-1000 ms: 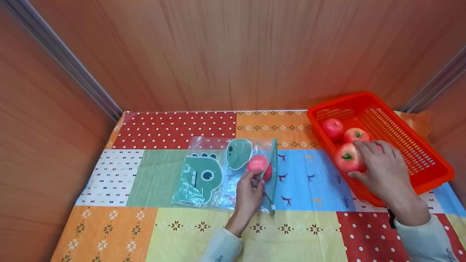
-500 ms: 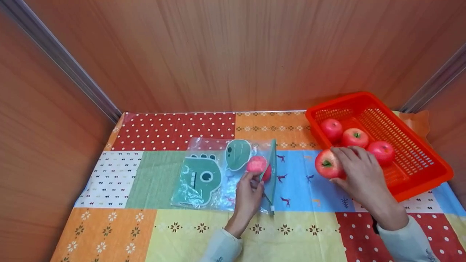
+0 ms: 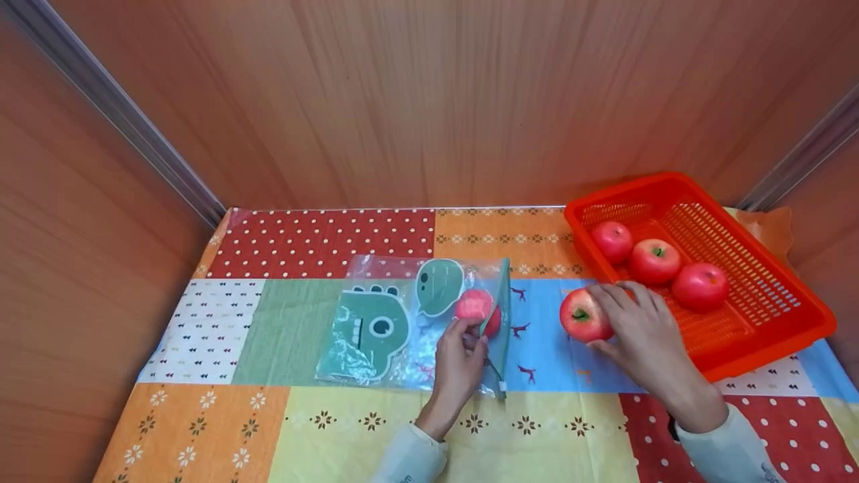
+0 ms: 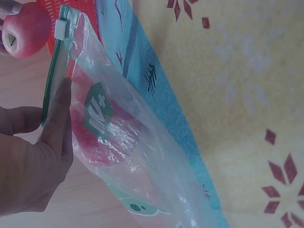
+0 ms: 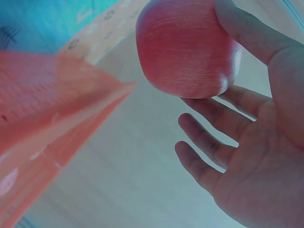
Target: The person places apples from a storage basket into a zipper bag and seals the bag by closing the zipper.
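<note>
A clear zip bag (image 3: pixel 423 362) with green dinosaur prints lies on the cloth, its green slider edge toward the right. Inside it, near the mouth, is a red apple (image 3: pixel 474 304). My left hand (image 3: pixel 460 352) pinches the bag's mouth edge between thumb and fingers; the left wrist view shows the white slider (image 4: pixel 60 29) beyond the fingertips. Between the thumb and first fingers of my right hand (image 3: pixel 641 335) is another apple (image 3: pixel 582 315), held above the blue patch left of the basket. In the right wrist view, the other fingers of that hand (image 5: pixel 256 128) are spread below the apple (image 5: pixel 185 47).
An orange-red plastic basket (image 3: pixel 772 352) with slatted sides stands at the right, holding three apples, one of them the middle apple (image 3: pixel 655 261). A patchwork cloth (image 3: pixel 322 241) covers the table. Wooden panels (image 3: pixel 402 100) enclose the back and both sides.
My right hand has carried its apple left, out from over the basket to beside its left rim. The left hand and the bag stay in place.
</note>
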A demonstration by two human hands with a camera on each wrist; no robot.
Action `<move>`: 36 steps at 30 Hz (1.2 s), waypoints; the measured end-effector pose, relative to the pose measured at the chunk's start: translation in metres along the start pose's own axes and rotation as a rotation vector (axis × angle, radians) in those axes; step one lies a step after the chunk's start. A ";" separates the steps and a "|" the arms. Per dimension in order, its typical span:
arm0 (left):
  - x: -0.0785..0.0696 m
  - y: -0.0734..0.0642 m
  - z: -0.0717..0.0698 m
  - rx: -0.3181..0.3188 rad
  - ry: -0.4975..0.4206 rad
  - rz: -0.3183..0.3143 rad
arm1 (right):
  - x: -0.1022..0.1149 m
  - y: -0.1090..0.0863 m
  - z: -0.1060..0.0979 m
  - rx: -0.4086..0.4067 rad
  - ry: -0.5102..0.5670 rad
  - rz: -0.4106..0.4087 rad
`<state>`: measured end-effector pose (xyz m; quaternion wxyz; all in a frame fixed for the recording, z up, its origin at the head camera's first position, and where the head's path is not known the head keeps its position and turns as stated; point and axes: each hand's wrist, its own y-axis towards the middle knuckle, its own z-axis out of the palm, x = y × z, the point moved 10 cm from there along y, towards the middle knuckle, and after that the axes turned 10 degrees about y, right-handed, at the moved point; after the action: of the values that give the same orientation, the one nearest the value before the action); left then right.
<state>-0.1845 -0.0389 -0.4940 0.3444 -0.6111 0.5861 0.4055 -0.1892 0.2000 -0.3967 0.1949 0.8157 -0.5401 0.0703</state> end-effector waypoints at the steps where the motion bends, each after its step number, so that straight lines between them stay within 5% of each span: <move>1: 0.000 0.000 0.000 -0.003 0.003 0.005 | 0.001 0.000 0.002 0.008 -0.002 0.002; 36: 0.003 0.000 0.001 -0.005 -0.015 0.007 | 0.040 0.005 0.050 0.035 0.057 -0.066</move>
<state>-0.1850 -0.0391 -0.4967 0.3456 -0.6069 0.5846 0.4129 -0.1821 0.1447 -0.4280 0.1979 0.8340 -0.5060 0.0965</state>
